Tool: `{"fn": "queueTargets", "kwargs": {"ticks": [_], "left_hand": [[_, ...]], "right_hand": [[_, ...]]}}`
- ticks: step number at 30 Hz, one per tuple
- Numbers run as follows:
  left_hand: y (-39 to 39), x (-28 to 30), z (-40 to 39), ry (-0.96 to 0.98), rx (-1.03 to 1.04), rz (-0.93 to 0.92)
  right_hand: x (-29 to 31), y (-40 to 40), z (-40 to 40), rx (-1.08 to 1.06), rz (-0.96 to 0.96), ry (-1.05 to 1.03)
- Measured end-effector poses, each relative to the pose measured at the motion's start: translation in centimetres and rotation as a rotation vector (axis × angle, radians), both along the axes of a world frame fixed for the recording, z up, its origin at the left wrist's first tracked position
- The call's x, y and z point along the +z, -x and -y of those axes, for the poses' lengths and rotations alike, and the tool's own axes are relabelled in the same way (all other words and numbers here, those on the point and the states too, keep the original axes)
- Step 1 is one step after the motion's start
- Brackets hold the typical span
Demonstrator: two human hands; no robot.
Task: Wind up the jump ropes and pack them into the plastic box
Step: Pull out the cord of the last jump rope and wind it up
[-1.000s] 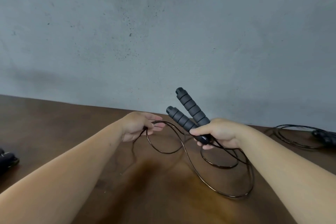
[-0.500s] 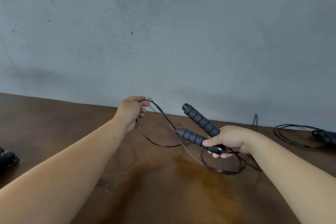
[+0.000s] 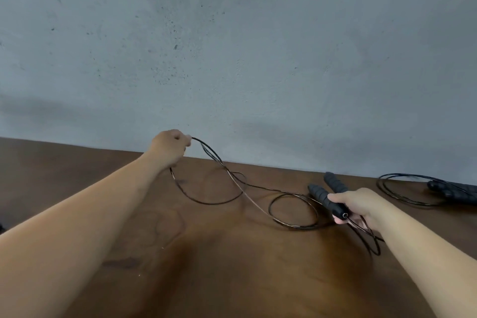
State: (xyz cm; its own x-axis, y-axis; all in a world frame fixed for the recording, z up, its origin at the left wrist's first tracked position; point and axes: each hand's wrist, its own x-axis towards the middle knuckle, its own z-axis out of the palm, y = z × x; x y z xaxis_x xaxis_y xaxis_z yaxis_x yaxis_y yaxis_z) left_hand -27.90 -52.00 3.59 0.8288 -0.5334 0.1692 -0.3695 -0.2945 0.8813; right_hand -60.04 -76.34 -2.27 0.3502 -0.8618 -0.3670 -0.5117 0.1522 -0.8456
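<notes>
Two bare forearms are reaching out over a dark brown wooden table [image 3: 232,266]. Nearest, the right hand [image 3: 358,205] is gripping two black ribbed foam jump rope handles [image 3: 325,195] together, fingers curled around their lower ends, toward the table's right side. A thin black jump rope cord [image 3: 293,210] is looping across the tabletop between the hands. Farther back, the left hand [image 3: 170,147] is pinching the cord, lifting it near the far edge. A second coiled jump rope [image 3: 423,190] is lying at the far right edge, beneath a grey concrete wall [image 3: 232,46].
</notes>
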Motion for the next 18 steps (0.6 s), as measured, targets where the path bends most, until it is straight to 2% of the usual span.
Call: {"fn": "queueTargets", "kwargs": {"ticks": [2,4,11,13,15,16,17,18], "left_hand": [[0.2,0.5,0.0,0.135,0.023,-0.165],[0.6,0.8,0.0,0.159,-0.03,-0.247],[2.3,1.2,0.0,0.153,-0.093,-0.199],[2.2,1.7,-0.3,0.16,-0.127,-0.168],[2.2,2.5,-0.6,0.176,-0.191,-0.147],[2.3,2.9,-0.7,0.188,-0.226,-0.139],[2.5,3.2,-0.8,0.201,-0.26,-0.131],[2.7,3.6,-0.9,0.214,-0.292,-0.122]], "right_hand": [[-0.4,0.6,0.2,-0.009,-0.061,0.0],[-0.5,0.8,0.4,-0.026,-0.106,0.0],[0.2,0.8,-0.5,0.057,-0.281,0.008],[0.4,0.6,-0.7,0.118,-0.474,0.149],[0.8,0.0,-1.3,0.146,-0.813,0.467],[1.2,-0.8,-2.0,0.126,-0.859,0.665],[1.8,-1.9,-2.9,0.136,-0.796,0.823],[2.5,-3.3,-3.8,0.196,-0.655,0.919]]}}
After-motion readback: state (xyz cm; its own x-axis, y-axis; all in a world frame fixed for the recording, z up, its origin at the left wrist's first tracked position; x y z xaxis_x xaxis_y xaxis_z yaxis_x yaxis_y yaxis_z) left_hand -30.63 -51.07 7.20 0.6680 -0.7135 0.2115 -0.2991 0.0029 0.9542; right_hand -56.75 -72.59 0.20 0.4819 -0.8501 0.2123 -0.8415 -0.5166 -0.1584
